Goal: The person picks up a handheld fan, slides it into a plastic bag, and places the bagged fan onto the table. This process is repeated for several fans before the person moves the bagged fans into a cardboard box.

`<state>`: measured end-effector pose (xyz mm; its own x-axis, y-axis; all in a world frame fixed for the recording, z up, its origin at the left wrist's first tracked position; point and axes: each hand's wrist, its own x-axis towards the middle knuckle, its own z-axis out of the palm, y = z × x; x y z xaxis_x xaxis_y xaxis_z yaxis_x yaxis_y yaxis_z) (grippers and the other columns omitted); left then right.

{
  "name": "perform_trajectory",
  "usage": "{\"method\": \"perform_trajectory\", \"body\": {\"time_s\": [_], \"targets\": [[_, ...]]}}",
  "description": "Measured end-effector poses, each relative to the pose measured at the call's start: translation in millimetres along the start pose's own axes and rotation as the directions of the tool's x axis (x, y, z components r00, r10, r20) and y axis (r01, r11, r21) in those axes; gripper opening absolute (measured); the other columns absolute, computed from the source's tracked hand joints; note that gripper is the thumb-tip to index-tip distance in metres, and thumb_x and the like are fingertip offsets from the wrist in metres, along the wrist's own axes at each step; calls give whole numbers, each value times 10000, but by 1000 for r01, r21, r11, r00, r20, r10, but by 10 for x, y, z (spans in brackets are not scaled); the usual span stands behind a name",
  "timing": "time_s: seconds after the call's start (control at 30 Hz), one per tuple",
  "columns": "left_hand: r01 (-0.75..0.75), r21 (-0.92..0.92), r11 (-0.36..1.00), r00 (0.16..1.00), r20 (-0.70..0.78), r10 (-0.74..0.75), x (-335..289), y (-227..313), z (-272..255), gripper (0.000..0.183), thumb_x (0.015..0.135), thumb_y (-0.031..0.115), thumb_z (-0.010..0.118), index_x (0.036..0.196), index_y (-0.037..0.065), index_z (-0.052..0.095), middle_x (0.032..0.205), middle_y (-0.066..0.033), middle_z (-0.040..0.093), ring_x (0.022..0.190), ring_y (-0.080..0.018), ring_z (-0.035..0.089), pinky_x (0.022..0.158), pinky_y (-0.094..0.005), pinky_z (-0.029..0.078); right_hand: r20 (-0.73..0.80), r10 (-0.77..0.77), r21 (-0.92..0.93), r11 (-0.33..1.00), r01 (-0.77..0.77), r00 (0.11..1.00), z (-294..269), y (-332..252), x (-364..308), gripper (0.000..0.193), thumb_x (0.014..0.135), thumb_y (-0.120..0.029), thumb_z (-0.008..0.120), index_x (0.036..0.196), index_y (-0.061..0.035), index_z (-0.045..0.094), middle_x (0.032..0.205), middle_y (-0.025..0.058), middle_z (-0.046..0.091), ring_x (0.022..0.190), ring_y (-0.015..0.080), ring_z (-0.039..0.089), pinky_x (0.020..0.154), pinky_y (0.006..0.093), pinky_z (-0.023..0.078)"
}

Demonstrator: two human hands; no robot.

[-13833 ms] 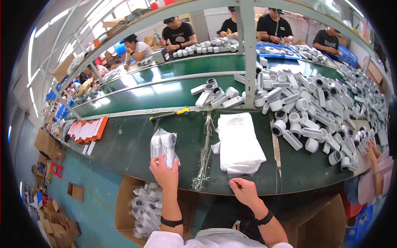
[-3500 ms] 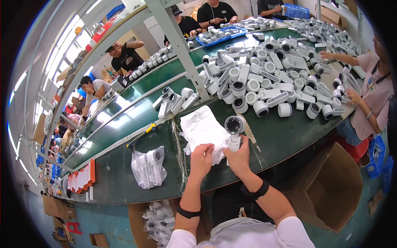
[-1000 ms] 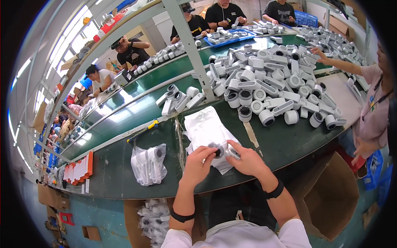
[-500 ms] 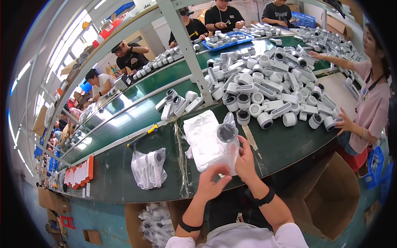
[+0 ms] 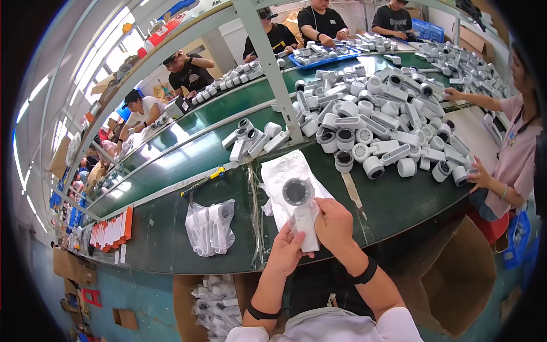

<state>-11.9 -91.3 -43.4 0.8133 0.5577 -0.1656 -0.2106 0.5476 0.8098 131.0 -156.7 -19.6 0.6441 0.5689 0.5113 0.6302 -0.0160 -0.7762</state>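
Note:
A white handheld device (image 5: 306,221) with a round head and a dark ring is held upright between my hands. Its shape resembles a small handheld fan or hair dryer; I cannot make out which. My left hand (image 5: 286,251) closes round the lower handle, thumb in front. On the other side, my right hand (image 5: 335,225) has its fingers curled against the handle just below the head. Clear film seems to surround the device, though its edges are hard to see. Behind it lies a stack of white plastic bags (image 5: 280,166) on the dark green worktable (image 5: 228,259).
Bagged devices (image 5: 209,228) lie at left, below a yellow-handled tool (image 5: 203,181). A large heap of devices (image 5: 387,122) covers the right side. Open cartons (image 5: 456,273) stand below the table's edge. A co-worker in pink (image 5: 515,154) reaches in; others work across the belt.
The device has moved left and toward me, its handle now pointing down. My left hand has gone from loose and blurred to gripping the handle; my right hand has come lower beside it.

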Motion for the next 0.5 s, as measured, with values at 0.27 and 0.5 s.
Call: {"method": "perform_trajectory", "body": {"time_s": [0.27,0.5], "targets": [[-150,-23,988,980,-134,145,-75,251,-242,572,930,73,633,1420,76,339,1208,-163,604,954,-285,677,648,-376,598,48,-307,-110,944,311,950,-72,38,-307,151,761,-24,689,912,-32,687,740,109,661,660,286,649,577,366,517],[-394,261,881,797,-380,469,-457,581,-760,597,872,-29,637,1414,0,390,1281,-137,585,1055,-257,653,698,-374,624,255,-231,174,966,190,939,-98,42,-572,120,782,-27,682,901,-33,698,695,99,656,578,238,635,542,315,504]]}}
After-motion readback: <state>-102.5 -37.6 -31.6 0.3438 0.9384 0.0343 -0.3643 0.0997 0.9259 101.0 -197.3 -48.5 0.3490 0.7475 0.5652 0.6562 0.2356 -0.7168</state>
